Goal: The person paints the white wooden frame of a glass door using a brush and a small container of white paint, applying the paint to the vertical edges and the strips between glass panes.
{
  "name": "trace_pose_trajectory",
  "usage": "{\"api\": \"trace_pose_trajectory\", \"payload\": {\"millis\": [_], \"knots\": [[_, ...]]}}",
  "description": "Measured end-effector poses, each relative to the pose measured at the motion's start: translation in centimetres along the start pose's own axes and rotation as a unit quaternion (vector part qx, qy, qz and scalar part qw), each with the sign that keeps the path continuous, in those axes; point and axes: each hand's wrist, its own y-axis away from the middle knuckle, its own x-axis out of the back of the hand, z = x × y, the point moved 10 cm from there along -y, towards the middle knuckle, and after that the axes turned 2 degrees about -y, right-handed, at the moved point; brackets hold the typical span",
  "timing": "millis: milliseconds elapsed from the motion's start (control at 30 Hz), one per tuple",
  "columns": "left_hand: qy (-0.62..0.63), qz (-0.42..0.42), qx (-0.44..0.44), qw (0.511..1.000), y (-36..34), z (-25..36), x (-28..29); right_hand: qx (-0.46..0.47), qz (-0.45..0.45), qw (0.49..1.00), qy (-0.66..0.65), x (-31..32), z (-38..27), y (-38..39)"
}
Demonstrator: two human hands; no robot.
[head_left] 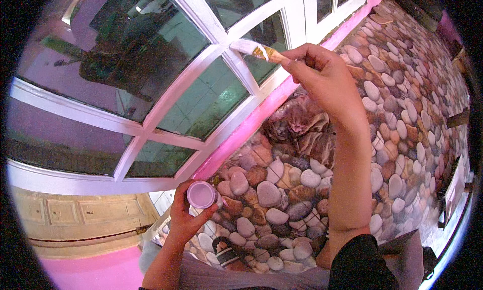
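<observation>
A paintbrush [261, 52] with a pale wooden handle is pinched between the thumb and fingers of my right hand [319, 71]. Its bristles, coated in white paint, touch or nearly touch the white window frame [220, 42] where several bars cross. Lower down, my left hand [188, 214] is wrapped round a small round container [201, 194] with a white rim. Its inside looks pale and pinkish; I cannot tell how full it is. Dark glass panes fill the frame, with reflections on them.
Below the frame runs a pink ledge [261, 111]. The floor [271, 217] has a pebble pattern, and a crumpled dark plastic sheet [302, 124] lies on it. At lower left stands a wooden panelled door [85, 214]. My sandalled foot [224, 249] shows below.
</observation>
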Motion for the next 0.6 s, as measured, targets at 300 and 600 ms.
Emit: {"api": "trace_pose_trajectory", "payload": {"millis": [300,600], "knots": [[-0.008,0.0,-0.009,1.0,-0.1,0.5,-0.1,0.006,0.09,0.996,0.022,3.4,0.1,-1.6],[-0.008,0.005,-0.009,1.0,-0.1,0.2,-0.1,0.032,0.171,0.984,0.023,6.0,1.2,-2.5]]}}
